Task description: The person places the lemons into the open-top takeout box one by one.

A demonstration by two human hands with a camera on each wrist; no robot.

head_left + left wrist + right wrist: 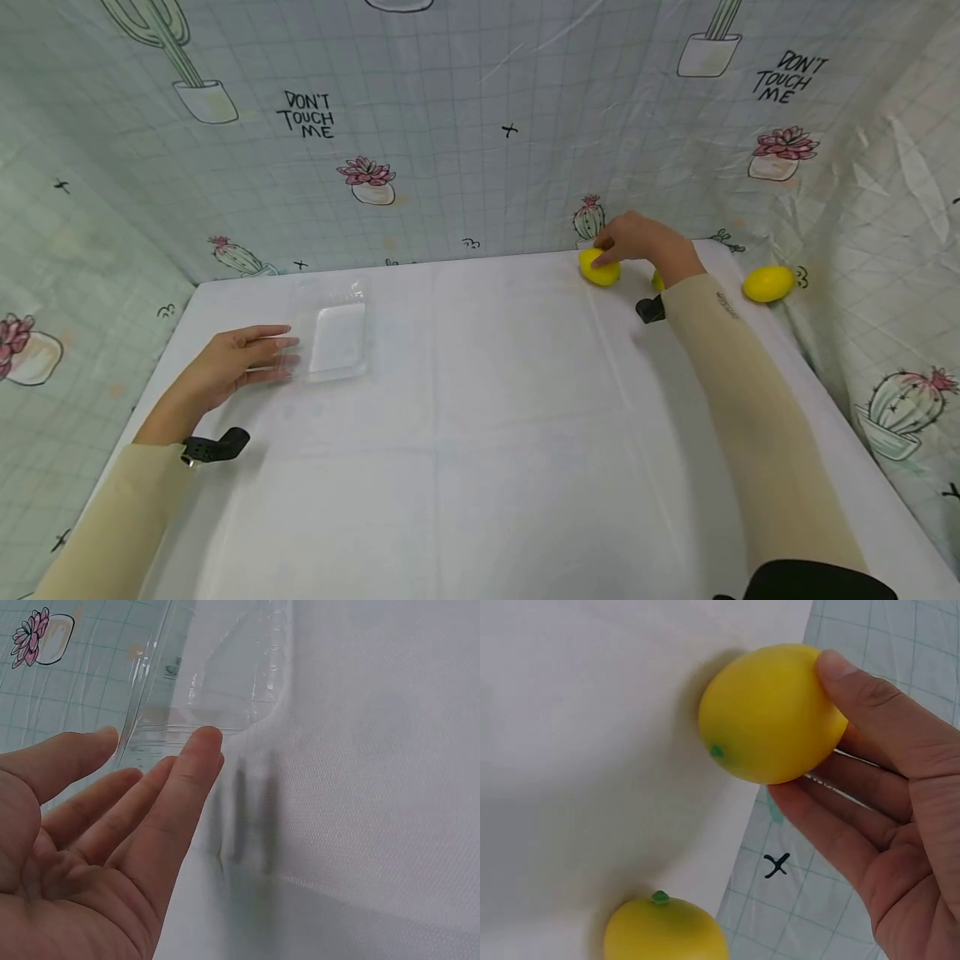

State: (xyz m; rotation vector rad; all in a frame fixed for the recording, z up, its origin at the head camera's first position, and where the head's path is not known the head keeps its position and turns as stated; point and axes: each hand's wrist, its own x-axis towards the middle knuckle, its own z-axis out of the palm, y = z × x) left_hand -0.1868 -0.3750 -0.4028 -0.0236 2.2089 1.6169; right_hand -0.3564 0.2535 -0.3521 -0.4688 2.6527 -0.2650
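Note:
A yellow lemon (599, 267) with a small green tip is pinched between the thumb and fingers of my right hand (647, 240), at the back edge of the white table. In the right wrist view the thumb lies on top of this lemon (769, 712) and fingers support its far side. A second lemon (665, 934) sits close by, mostly covered by the right wrist in the head view. My left hand (236, 360) has its fingers extended at the left side of a clear plastic tray (337, 340). Whether the fingertips touch the tray (232, 682) I cannot tell.
Another lemon (768, 284) lies at the table's right edge, against the hanging cloth. Patterned cloth (450, 167) with cactus drawings rises behind the table and along both sides. White cloth (480, 433) covers the tabletop, with faint creases.

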